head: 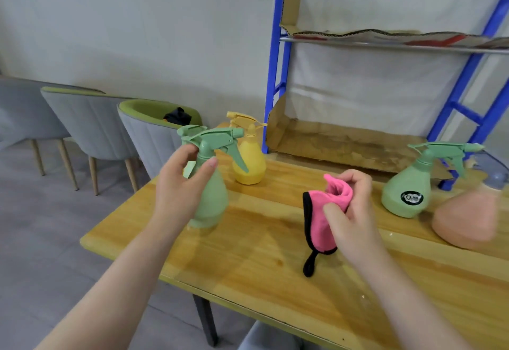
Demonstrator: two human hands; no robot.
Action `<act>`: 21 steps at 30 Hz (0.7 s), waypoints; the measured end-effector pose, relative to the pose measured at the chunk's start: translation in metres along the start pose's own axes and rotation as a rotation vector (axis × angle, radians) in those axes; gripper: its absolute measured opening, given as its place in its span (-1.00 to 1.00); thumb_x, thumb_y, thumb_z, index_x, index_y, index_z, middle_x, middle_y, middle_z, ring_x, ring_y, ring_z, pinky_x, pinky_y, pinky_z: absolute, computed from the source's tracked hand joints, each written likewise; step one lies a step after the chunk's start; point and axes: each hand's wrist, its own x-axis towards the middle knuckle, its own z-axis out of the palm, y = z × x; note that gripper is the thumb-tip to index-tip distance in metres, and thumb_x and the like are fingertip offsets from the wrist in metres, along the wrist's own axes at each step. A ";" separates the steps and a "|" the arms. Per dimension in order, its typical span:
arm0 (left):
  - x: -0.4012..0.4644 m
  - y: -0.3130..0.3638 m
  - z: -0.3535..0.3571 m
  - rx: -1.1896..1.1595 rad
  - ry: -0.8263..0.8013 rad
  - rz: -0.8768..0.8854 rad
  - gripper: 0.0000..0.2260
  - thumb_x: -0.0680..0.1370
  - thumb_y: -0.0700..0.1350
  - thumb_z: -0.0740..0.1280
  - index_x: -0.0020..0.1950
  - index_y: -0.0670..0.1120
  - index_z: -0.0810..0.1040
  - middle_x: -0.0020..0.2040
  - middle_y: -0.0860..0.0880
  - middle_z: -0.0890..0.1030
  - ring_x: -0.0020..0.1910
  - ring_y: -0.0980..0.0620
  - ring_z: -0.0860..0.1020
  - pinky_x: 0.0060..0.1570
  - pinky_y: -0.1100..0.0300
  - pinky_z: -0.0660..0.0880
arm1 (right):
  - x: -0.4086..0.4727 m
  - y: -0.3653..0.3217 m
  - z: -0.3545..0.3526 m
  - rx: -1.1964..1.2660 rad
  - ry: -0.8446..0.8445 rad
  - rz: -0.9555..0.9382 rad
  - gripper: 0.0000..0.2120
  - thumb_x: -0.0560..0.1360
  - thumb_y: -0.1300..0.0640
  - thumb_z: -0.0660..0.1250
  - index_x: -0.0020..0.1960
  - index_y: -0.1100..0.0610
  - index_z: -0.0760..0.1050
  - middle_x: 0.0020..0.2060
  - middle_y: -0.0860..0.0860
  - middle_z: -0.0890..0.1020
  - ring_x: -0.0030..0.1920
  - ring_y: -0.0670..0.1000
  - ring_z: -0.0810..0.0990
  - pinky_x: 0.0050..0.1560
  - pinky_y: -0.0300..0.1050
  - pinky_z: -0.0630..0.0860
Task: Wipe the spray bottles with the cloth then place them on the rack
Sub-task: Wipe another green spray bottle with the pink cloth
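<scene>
Nothing sits yet on the blue metal rack (278, 80) with its cardboard-lined shelves, far right of the wooden table (248, 261) — so the task looks to be at its start, with every bottle left to wipe and shelve. Four spray bottles are in view: a pale green plastic spray bottle (210, 184) at the near left, a yellow plastic spray bottle (248, 157) just behind it, a second green spray bottle with a black label (407, 187) to the right, and a blurred peach-coloured spray bottle (465, 217) at the right edge. The left hand (181, 184) curls round the neck and shoulder of the near-left green bottle, which seems to stand on the table. The right hand (349, 206) pinches the bunched pink cloth with black trim (319, 220), held just above the tabletop — apart from the gripped bottle, to its right. Wiping has not visibly begun.
</scene>
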 end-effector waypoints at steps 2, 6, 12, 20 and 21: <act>0.001 0.006 0.023 -0.021 -0.071 0.018 -0.91 0.54 -0.04 0.40 0.02 0.03 0.57 -0.09 0.12 0.59 -0.05 0.19 0.51 -0.02 0.25 0.44 | 0.002 0.004 -0.014 -0.004 0.012 0.004 -0.65 0.52 0.33 0.29 0.08 -0.05 0.27 -0.06 -0.08 0.43 0.04 -0.28 0.49 0.10 -0.45 0.35; 0.005 0.019 0.075 -0.111 -0.192 0.044 -0.86 0.54 -0.07 0.41 0.09 0.06 0.59 -0.05 0.16 0.61 -0.04 0.25 0.49 0.06 0.27 0.41 | 0.008 0.010 -0.040 -0.016 0.011 0.003 -0.66 0.39 0.28 0.21 0.10 0.01 0.28 -0.06 -0.04 0.42 -0.04 -0.24 0.47 0.08 -0.46 0.36; 0.007 0.041 0.154 -0.444 -0.399 0.012 -0.83 0.51 -0.01 0.38 0.08 0.01 0.60 0.04 -0.09 0.65 0.00 -0.09 0.60 0.09 -0.06 0.53 | 0.027 0.023 -0.059 -0.039 -0.001 0.049 -0.71 0.40 0.15 0.26 0.08 0.01 0.27 -0.03 -0.06 0.43 -0.06 -0.26 0.47 -0.02 -0.41 0.36; -0.011 0.037 0.202 -0.603 -0.508 0.026 -0.81 0.54 -0.20 0.34 0.15 -0.10 0.57 0.05 0.01 0.67 0.06 0.01 0.61 0.05 0.17 0.53 | 0.038 0.048 -0.067 -0.032 -0.004 0.128 -0.67 0.36 0.12 0.31 0.05 -0.01 0.26 0.04 0.05 0.52 -0.02 -0.17 0.53 -0.03 -0.33 0.43; -0.014 0.035 0.203 -0.616 -0.511 0.024 -0.81 0.53 -0.21 0.34 0.14 -0.10 0.57 0.05 0.01 0.67 0.05 0.03 0.61 0.04 0.20 0.52 | 0.037 0.051 -0.067 -0.035 -0.009 0.136 -0.67 0.36 0.12 0.31 0.05 -0.03 0.26 0.07 0.07 0.53 0.03 -0.10 0.55 -0.01 -0.30 0.46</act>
